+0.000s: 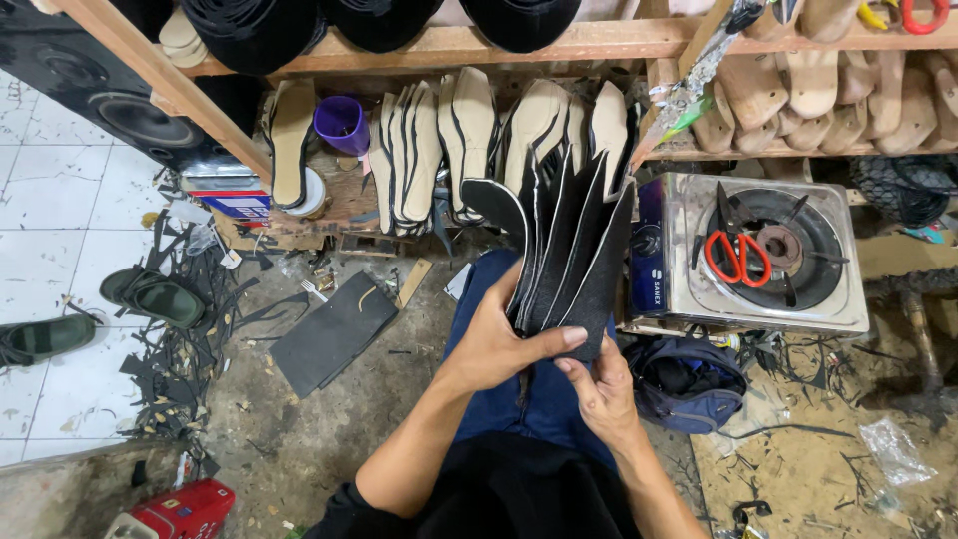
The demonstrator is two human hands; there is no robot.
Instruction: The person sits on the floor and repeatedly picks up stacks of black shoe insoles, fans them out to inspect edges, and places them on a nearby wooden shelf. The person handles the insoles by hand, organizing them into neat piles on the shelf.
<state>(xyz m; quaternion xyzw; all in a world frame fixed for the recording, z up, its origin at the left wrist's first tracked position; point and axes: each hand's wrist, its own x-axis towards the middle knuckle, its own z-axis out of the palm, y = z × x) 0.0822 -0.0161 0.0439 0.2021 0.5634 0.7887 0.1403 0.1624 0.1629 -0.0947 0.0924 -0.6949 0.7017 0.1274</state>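
Right now, in the head view, your two hands meet over your lap at the centre of the picture, and both grip the same fanned stack of black soles [569, 260]. Your left hand [494, 344] comes in from seven o'clock and clamps the lower end of the stack, thumb stretched across its front face. Your right hand [599, 394] sits just below it, at five o'clock from the stack, its fingers [577, 371] curled up against the bottom edge and pinching it. Neither hand is slack: both are closed on the soles.

The stack's long axis runs from your hands up toward twelve o'clock, leaning slightly to one o'clock, and the pieces spread apart at the far end like cards. The grip point is at the near end, so the soles lie directly above your fingers, with the left hand higher up on them.

Beyond the fan, at twelve o'clock, more cream-and-black soles [469, 150] stand upright in a row beneath a wooden shelf [599, 42]. At three o'clock a steel stove [679, 289] carries red scissors [736, 258]. At four o'clock a dark bag [689, 384] rests on the floor.
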